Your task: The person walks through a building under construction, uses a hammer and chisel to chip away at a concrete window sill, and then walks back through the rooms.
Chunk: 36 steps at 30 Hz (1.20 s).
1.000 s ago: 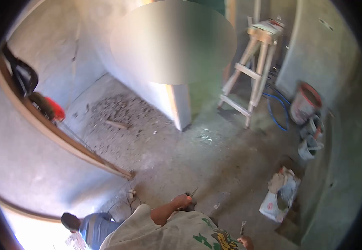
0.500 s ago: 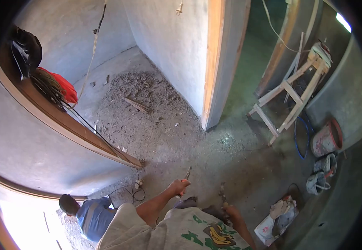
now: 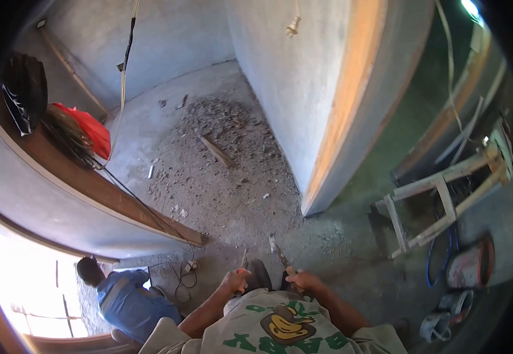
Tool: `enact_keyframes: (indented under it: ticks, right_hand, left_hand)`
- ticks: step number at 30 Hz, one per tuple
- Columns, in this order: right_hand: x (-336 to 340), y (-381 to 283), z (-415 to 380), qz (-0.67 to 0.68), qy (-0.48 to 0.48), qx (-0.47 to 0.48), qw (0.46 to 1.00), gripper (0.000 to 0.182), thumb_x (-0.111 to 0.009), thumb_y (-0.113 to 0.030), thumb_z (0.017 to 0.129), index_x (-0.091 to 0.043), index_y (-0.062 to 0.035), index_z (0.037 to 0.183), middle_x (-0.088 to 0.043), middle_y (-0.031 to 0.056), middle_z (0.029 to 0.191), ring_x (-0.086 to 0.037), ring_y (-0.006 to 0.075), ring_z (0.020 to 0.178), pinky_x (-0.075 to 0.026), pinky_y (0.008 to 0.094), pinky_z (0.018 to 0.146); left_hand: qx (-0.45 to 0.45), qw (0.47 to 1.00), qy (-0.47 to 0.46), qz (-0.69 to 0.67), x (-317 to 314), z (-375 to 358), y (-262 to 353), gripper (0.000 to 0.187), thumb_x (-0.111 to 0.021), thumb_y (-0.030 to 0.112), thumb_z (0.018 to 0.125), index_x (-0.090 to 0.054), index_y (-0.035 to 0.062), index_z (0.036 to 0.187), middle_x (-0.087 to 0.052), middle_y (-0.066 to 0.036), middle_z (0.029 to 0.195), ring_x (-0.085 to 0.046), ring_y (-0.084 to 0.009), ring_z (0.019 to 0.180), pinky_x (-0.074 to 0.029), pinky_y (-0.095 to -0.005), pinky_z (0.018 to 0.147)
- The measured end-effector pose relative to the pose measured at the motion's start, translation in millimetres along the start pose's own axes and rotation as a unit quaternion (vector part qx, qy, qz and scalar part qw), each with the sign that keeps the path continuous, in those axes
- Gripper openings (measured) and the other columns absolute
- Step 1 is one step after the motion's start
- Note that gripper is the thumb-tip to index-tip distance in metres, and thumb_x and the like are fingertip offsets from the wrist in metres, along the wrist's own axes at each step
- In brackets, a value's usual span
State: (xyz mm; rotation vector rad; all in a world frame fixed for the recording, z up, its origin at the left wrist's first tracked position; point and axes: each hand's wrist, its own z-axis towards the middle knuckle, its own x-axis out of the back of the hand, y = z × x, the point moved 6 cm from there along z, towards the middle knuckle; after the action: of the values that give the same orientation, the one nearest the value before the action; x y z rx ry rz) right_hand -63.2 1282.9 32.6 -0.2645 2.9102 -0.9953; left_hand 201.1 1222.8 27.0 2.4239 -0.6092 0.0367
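Note:
My left hand (image 3: 234, 281) is closed around a short pointed tool with an orange-red handle (image 3: 244, 260); its exact kind is too small to tell. In my right hand (image 3: 305, 282) is a long narrow tool with a wooden-looking handle (image 3: 282, 256). Its far end is pale and points forward over the floor; I cannot make out its kind. Both hands are in front of my body at waist height, apart from each other, with my dark shoes or lower legs (image 3: 259, 273) between them.
A person in blue (image 3: 135, 301) crouches at lower left by a socket and cable (image 3: 190, 265). Rubble (image 3: 227, 135) covers the floor ahead. A wooden door frame (image 3: 339, 106) juts out. A wooden sawhorse (image 3: 445, 200) and buckets (image 3: 469, 265) stand right.
My view has turned right-to-left items shifting rightward on the right side. My right hand with its long tool has come inward and forward, closer to my left hand, which has lowered slightly.

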Motion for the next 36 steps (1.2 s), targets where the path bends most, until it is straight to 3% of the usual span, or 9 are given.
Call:
enact_keyframes:
  ticks: [4, 9, 16, 18, 19, 21, 26, 29, 36]
  right_hand:
    - [36.3, -43.5, 29.8, -0.074, -0.019, 0.007, 0.997, 0.04, -0.067, -0.026, 0.079, -0.057, 0.0086, 0.097, -0.065, 0.0139, 0.072, -0.062, 0.021, 0.058, -0.048, 0.034, 0.053]
    - [58.0, -14.7, 110.7, 0.004, 0.012, -0.052, 0.999, 0.028, -0.066, -0.021, 0.08, -0.061, 0.0059, 0.086, -0.063, 0.0112, 0.065, -0.06, 0.0188, 0.054, -0.047, 0.0324, 0.05]
    - [64.3, -16.0, 157.4, 0.206, 0.069, -0.228, 0.949, 0.016, -0.062, -0.021, 0.083, -0.056, -0.006, 0.078, -0.055, 0.0048, 0.06, -0.053, 0.0171, 0.046, -0.042, 0.0332, 0.041]
    - [75.7, -17.2, 187.3, 0.159, 0.057, -0.327, 0.93, 0.016, -0.062, -0.022, 0.083, -0.057, -0.007, 0.08, -0.055, 0.0063, 0.06, -0.054, 0.0186, 0.047, -0.043, 0.0344, 0.041]
    - [77.4, -25.2, 199.2, 0.204, 0.083, -0.336, 0.916, 0.013, -0.062, -0.02, 0.082, -0.058, -0.0073, 0.081, -0.057, 0.0078, 0.063, -0.054, 0.0196, 0.048, -0.043, 0.0354, 0.041]
    - [82.8, -39.6, 227.9, 0.143, 0.08, -0.378, 0.911, 0.012, -0.062, -0.019, 0.081, -0.059, -0.0069, 0.08, -0.058, 0.0081, 0.064, -0.054, 0.0199, 0.047, -0.043, 0.0363, 0.041]
    - [63.9, -210.9, 318.6, 0.11, 0.044, -0.341, 0.932, 0.016, -0.061, -0.018, 0.082, -0.059, -0.0044, 0.076, -0.058, 0.0079, 0.062, -0.054, 0.0196, 0.045, -0.045, 0.0363, 0.041]
    - [48.6, -320.7, 378.7, 0.101, 0.0, -0.282, 0.954, 0.016, -0.06, -0.018, 0.083, -0.058, -0.0028, 0.08, -0.057, 0.0081, 0.061, -0.054, 0.0193, 0.044, -0.046, 0.0343, 0.039]
    - [-41.4, -695.3, 397.9, 0.049, -0.067, 0.172, 0.982, 0.018, -0.058, -0.016, 0.081, -0.051, -0.0017, 0.089, -0.055, 0.0083, 0.062, -0.055, 0.0174, 0.047, -0.047, 0.0297, 0.045]
  left_hand:
    - [0.007, 0.992, 0.062, -0.108, 21.4, 23.2, -5.5, 0.031, -0.066, 0.034, 0.078, -0.064, 0.0028, 0.083, -0.06, -0.009, 0.06, -0.055, -0.0179, 0.044, -0.044, -0.0313, 0.042]
    - [-0.045, 0.987, 0.115, -0.103, 56.8, 84.4, -16.9, 0.028, -0.063, 0.031, 0.08, -0.063, 0.0024, 0.079, -0.057, -0.007, 0.056, -0.055, -0.0174, 0.043, -0.042, -0.0309, 0.04]
    - [0.05, 0.962, 0.143, -0.227, 100.9, 211.7, -4.5, 0.025, -0.061, 0.026, 0.081, -0.063, 0.0015, 0.082, -0.058, -0.006, 0.059, -0.058, -0.0168, 0.049, -0.045, -0.0313, 0.045]
    - [-0.069, 0.982, 0.173, -0.02, 121.4, 282.9, -15.0, 0.027, -0.063, 0.027, 0.082, -0.063, 0.0008, 0.085, -0.059, -0.006, 0.064, -0.058, -0.0161, 0.052, -0.045, -0.0313, 0.046]
    - [0.05, 0.976, 0.14, -0.162, 124.9, 283.5, 52.3, 0.028, -0.065, 0.028, 0.082, -0.062, 0.0017, 0.09, -0.058, -0.005, 0.067, -0.058, -0.0149, 0.054, -0.044, -0.0306, 0.047]
    - [0.093, 0.964, 0.123, -0.219, 149.1, 296.5, 137.5, 0.027, -0.065, 0.028, 0.082, -0.062, 0.0029, 0.091, -0.057, -0.005, 0.067, -0.057, -0.014, 0.056, -0.044, -0.0306, 0.048]
    - [-0.013, 0.981, 0.04, -0.188, 254.1, 357.5, 333.3, 0.026, -0.063, 0.032, 0.081, -0.061, 0.0069, 0.087, -0.057, -0.005, 0.066, -0.056, -0.0142, 0.052, -0.042, -0.031, 0.048]
    - [-0.099, 0.979, 0.141, -0.113, 314.6, 386.4, 375.0, 0.029, -0.062, 0.034, 0.08, -0.059, 0.0063, 0.085, -0.058, -0.006, 0.066, -0.057, -0.016, 0.051, -0.044, -0.0318, 0.05]
    - [-0.038, 0.933, 0.185, -0.308, 420.1, 368.0, 358.8, 0.026, -0.064, 0.031, 0.082, -0.06, 0.0056, 0.08, -0.058, -0.007, 0.067, -0.057, -0.016, 0.053, -0.044, -0.0332, 0.048]
